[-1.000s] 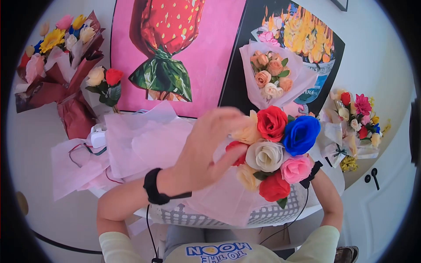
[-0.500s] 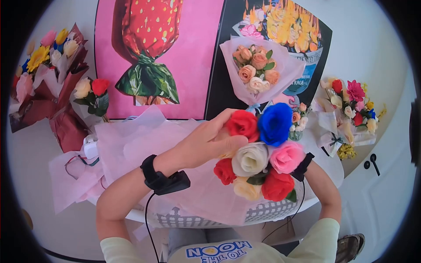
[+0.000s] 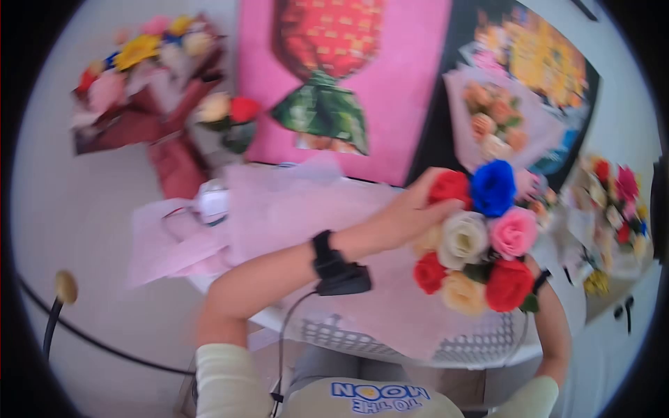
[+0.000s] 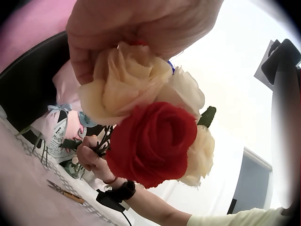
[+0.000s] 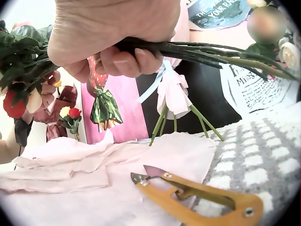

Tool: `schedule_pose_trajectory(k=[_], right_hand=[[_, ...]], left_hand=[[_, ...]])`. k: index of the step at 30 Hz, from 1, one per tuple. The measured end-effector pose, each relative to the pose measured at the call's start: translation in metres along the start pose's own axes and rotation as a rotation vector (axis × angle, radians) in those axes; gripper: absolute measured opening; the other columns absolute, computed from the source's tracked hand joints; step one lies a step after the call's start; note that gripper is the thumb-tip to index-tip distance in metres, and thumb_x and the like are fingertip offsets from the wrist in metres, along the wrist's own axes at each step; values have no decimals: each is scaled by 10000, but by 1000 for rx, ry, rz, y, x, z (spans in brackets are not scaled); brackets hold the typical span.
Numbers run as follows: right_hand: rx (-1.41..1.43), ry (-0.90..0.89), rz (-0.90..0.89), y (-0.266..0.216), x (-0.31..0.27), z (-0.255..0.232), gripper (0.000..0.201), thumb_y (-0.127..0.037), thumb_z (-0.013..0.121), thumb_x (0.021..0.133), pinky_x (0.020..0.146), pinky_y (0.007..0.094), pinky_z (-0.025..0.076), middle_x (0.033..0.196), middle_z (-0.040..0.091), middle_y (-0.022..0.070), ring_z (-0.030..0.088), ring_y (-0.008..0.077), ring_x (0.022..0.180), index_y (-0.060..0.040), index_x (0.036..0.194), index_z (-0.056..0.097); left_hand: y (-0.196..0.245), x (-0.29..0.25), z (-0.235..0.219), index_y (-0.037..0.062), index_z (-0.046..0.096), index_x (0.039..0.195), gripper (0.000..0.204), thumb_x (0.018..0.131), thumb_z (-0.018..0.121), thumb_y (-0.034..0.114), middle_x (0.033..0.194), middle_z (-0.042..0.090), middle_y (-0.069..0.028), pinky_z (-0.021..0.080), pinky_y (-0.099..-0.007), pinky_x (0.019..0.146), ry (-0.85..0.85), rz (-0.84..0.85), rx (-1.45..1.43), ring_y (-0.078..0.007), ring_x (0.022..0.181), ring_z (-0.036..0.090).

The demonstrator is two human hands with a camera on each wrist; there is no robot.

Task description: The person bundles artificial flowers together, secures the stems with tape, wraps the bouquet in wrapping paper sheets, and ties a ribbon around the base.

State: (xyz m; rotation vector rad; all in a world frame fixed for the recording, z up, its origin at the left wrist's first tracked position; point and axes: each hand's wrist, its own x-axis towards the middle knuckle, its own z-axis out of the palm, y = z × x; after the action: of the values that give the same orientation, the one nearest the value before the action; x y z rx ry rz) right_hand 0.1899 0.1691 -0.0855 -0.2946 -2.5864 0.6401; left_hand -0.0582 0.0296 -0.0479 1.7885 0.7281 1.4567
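Observation:
In the head view my left hand [image 3: 406, 219] has its thumb and fingers round a red rose [image 3: 450, 188] at the edge of a bunch. Beside it are a blue rose [image 3: 493, 188], a white rose [image 3: 463, 239], a pink rose [image 3: 514, 232] and more red and cream ones. The left wrist view has a cream rose [image 4: 124, 84] under this hand [image 4: 146, 26]. My right hand [image 5: 113, 35] grips the dark green stems [image 5: 202, 55] in the right wrist view; the blooms mostly hide it in the head view.
Pink wrapping sheets [image 3: 306, 216] lie over the white table and its checked cloth [image 3: 341, 336]. Orange-handled shears [image 5: 188, 200] rest near the stems. Wrapped bouquets stand left [image 3: 174, 160] and right [image 3: 613, 209]; another [image 3: 536, 136] leans against a picture.
My left hand has come from hovering over the blooms onto the red rose, its thumb now against the petals. The head view has shifted, so the whole scene sits further right in it.

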Motion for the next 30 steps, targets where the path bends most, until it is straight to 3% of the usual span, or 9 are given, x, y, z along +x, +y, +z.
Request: schedule_pose_trajectory(k=[2,7,11,14,19,22,27,28,30], right_hand=[[12,-18,60,0,0,0,268,-196,593,714,697,321,449,820,586,179,583,228,728,0,897,583],[-15,-15,281,3,5,6,257,-195,604,705,633,327,446,717,575,187,584,226,648,13,856,591],[-113,51,78,-13,23,29,249,-198,614,695,547,337,419,593,518,194,568,242,552,24,806,596],[-80,-61,265,-27,33,33,191,-105,640,684,575,278,450,664,599,81,564,122,627,9,830,596],[-348,-342,286,-17,37,40,247,-186,641,702,563,332,452,617,571,145,571,239,568,10,846,602],[-209,-324,343,-5,34,50,353,-333,621,702,598,377,448,636,562,198,574,330,626,15,749,586],[-380,-351,290,-26,40,44,378,-360,631,682,619,397,453,662,568,208,572,350,660,12,722,575],[-411,-356,282,-28,40,44,386,-367,637,673,622,402,454,663,569,209,571,353,664,11,715,572],[-450,-336,251,-28,39,45,382,-362,646,661,617,402,453,659,568,206,571,350,658,10,711,569]], left_hand=[[-6,-2,-4,32,283,1236,469,874,494,243,1133,450,-70,375,-272,880,42,-45,-109,-126,1033,449],[9,-9,-40,42,283,1232,520,846,522,297,1181,397,-107,371,-310,873,328,-60,256,-165,1073,413],[27,-18,-76,44,351,1176,446,838,529,274,1136,413,-91,389,-294,823,458,-35,469,-155,995,433],[39,-23,-102,40,383,1128,392,827,542,233,1087,431,-80,404,-266,759,537,28,483,-141,920,450],[73,-49,-143,19,400,1095,352,810,544,166,1027,453,-88,435,-267,722,674,131,810,-143,894,482],[96,-68,-170,11,408,1090,347,804,546,151,1020,470,-93,426,-276,751,777,205,1013,-148,893,492],[144,-90,-201,11,417,1120,376,804,544,170,1090,476,-118,415,-300,790,977,140,1127,-172,922,496],[148,-90,-206,4,450,1050,342,774,543,184,1004,518,-154,418,-333,787,1014,245,1146,-245,896,525],[157,-90,-217,4,468,1029,318,775,542,179,990,532,-151,419,-334,784,988,214,1217,-251,898,531]])
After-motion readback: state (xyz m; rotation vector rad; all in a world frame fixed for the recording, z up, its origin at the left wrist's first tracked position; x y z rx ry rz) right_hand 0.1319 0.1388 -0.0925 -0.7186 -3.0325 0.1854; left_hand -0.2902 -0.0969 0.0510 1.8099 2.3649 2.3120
